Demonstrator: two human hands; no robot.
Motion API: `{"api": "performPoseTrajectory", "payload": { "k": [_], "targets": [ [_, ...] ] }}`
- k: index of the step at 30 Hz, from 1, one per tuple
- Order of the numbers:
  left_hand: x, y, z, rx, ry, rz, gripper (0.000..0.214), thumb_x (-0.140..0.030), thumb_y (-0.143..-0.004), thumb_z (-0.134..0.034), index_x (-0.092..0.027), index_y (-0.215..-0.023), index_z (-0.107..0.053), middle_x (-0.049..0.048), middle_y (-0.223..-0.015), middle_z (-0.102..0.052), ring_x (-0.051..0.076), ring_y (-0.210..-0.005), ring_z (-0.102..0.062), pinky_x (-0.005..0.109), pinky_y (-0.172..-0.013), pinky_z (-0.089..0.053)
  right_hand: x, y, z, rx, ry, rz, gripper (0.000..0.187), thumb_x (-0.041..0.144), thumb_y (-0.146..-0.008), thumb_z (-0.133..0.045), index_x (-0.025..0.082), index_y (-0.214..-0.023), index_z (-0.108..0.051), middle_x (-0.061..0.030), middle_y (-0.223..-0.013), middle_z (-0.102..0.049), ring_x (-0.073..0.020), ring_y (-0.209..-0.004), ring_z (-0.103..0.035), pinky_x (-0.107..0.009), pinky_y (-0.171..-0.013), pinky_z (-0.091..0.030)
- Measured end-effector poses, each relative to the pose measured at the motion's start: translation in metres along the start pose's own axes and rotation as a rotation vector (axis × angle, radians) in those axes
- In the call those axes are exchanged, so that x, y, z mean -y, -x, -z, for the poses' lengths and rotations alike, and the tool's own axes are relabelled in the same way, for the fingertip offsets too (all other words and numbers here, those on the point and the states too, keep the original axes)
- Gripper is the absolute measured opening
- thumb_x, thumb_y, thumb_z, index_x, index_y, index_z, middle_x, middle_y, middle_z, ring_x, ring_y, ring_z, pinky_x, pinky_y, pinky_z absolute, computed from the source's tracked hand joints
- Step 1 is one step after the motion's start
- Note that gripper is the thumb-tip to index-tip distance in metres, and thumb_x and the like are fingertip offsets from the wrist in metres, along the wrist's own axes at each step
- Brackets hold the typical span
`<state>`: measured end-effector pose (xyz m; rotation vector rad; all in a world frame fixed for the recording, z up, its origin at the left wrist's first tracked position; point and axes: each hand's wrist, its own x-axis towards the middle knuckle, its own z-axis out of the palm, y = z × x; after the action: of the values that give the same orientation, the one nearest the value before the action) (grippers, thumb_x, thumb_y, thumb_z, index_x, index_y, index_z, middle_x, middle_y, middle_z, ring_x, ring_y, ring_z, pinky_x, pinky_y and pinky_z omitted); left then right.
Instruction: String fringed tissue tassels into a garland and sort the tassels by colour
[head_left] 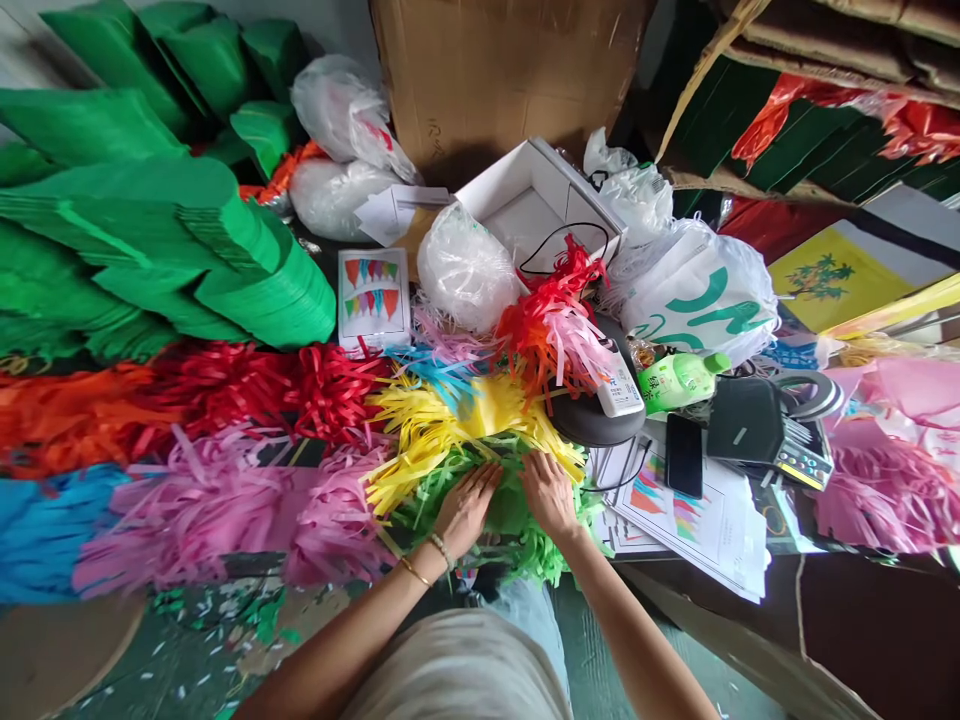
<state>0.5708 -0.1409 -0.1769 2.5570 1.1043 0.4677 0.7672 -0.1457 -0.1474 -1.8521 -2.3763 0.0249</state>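
My left hand (pixel 469 503) lies on a bundle of green fringed paper (pixel 508 512) at the table's front edge, fingers stretched out flat. Opposite it, my right hand (pixel 548 491) rests on the same green bundle with its fingers extended. Neither hand grips anything visible. Just beyond the fingertips is a yellow fringed bundle (pixel 480 405), and blue strips (pixel 439 375) stick out behind it. Pink fringed paper (pixel 225 490) spreads to the left of my left hand. A red, orange and pink fringed bundle (pixel 555 325) sits farther back.
Stacks of green paper (pixel 255 240) rise at the left, behind red fringes (pixel 255 390). On the right lie printed sheets (pixel 705 530), a black phone (pixel 684 457), a green bottle (pixel 682 380) and a black device (pixel 750 420). A white open box (pixel 540 195) stands at the back.
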Motion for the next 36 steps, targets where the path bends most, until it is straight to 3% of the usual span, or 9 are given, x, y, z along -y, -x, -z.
{"api": "performPoseTrajectory", "payload": {
  "k": [4, 9, 14, 19, 24, 29, 36],
  "targets": [
    [0.003, -0.005, -0.008, -0.026, -0.015, -0.026, 0.063, 0.001, -0.082, -0.039, -0.016, -0.142, -0.04, 0.0133, -0.137, -0.056, 0.023, -0.13, -0.049, 0.043, -0.104, -0.046, 0.008, 0.017, 0.004, -0.016, 0.016, 0.118, 0.031, 0.022, -0.089, -0.054, 0.016, -0.119, -0.06, -0.0147, -0.125, -0.059, -0.0295, -0.118, -0.047, -0.046, -0.098, -0.037],
    [0.012, -0.003, -0.008, -0.029, -0.04, -0.055, 0.055, -0.003, -0.088, -0.035, -0.017, -0.141, -0.041, 0.0124, -0.139, -0.055, 0.022, -0.131, -0.049, 0.043, -0.106, -0.046, -0.003, 0.027, -0.006, -0.054, 0.073, 0.181, 0.029, 0.007, -0.089, -0.049, 0.018, -0.109, -0.067, -0.0108, -0.122, -0.064, -0.027, -0.118, -0.047, -0.045, -0.1, -0.033],
    [0.019, 0.002, -0.005, 0.002, -0.067, -0.074, 0.053, -0.005, -0.09, -0.034, -0.016, -0.142, -0.04, 0.0109, -0.142, -0.052, 0.022, -0.133, -0.046, 0.042, -0.109, -0.043, -0.014, 0.034, 0.0, -0.067, 0.086, 0.163, 0.035, 0.002, -0.088, -0.047, 0.02, -0.11, -0.068, -0.0086, -0.132, -0.06, -0.0267, -0.121, -0.048, -0.046, -0.101, -0.033],
    [0.02, 0.004, -0.005, 0.03, -0.083, -0.08, 0.054, -0.004, -0.091, -0.033, -0.016, -0.143, -0.039, 0.0104, -0.144, -0.05, 0.021, -0.136, -0.042, 0.041, -0.11, -0.043, -0.007, 0.034, 0.009, -0.019, 0.075, 0.111, 0.033, 0.007, -0.084, -0.053, 0.016, -0.112, -0.067, -0.0138, -0.131, -0.059, -0.0291, -0.121, -0.047, -0.047, -0.101, -0.034],
    [0.018, 0.005, -0.004, 0.049, -0.125, -0.063, 0.056, -0.003, -0.089, -0.033, -0.014, -0.144, -0.038, 0.0117, -0.149, -0.042, 0.024, -0.14, -0.034, 0.043, -0.113, -0.038, 0.01, 0.027, 0.008, 0.081, -0.003, 0.134, 0.046, 0.021, -0.088, -0.051, 0.012, -0.133, -0.055, -0.0141, -0.147, -0.043, -0.0297, -0.137, -0.031, -0.049, -0.11, -0.027],
    [0.018, 0.005, -0.001, 0.063, -0.148, -0.03, 0.059, -0.001, -0.088, -0.032, -0.016, -0.145, -0.036, 0.0092, -0.152, -0.037, 0.023, -0.142, -0.031, 0.045, -0.114, -0.035, 0.012, 0.032, -0.002, 0.048, 0.025, 0.011, 0.048, 0.033, -0.094, -0.046, 0.009, -0.134, -0.053, -0.0155, -0.148, -0.042, -0.0303, -0.14, -0.026, -0.051, -0.113, -0.023],
    [0.017, 0.005, 0.0, 0.006, -0.129, -0.041, 0.055, -0.001, -0.089, -0.033, -0.018, -0.14, -0.044, 0.0105, -0.148, -0.044, 0.023, -0.14, -0.035, 0.048, -0.112, -0.035, 0.014, 0.036, 0.001, 0.006, 0.043, -0.018, 0.044, 0.028, -0.091, -0.052, 0.01, -0.131, -0.055, -0.0153, -0.146, -0.044, -0.0325, -0.137, -0.03, -0.05, -0.111, -0.028]
  ]
}}
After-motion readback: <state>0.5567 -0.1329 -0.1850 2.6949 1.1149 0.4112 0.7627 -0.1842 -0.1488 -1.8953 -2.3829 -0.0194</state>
